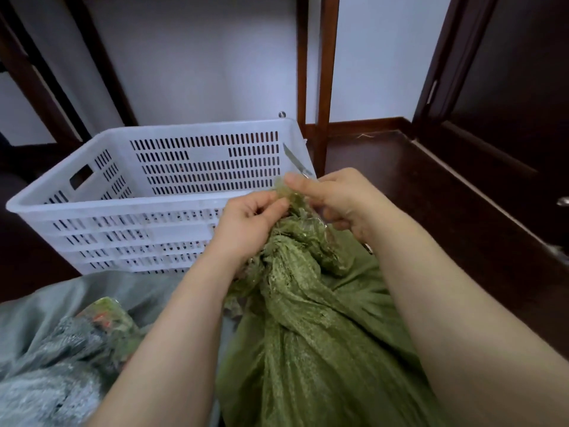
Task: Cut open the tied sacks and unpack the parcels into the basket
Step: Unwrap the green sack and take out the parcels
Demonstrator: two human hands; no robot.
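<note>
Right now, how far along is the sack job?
Early. Done: nothing visibly unpacked; the white basket shows no parcels through its slots, though its floor is hidden. In hand: both hands work the bunched neck of the green sack, left hand gripping the fabric, right hand pinching the top with scissors sticking up. Left: opening it, unpacking, then the grey sack.

sack contents hidden; blade base behind hand

Beyond the grip rises a pale wall, crossed by upright brown wooden posts. To the right of the grip lies dark wooden floor, bordered by a dark door.
</note>
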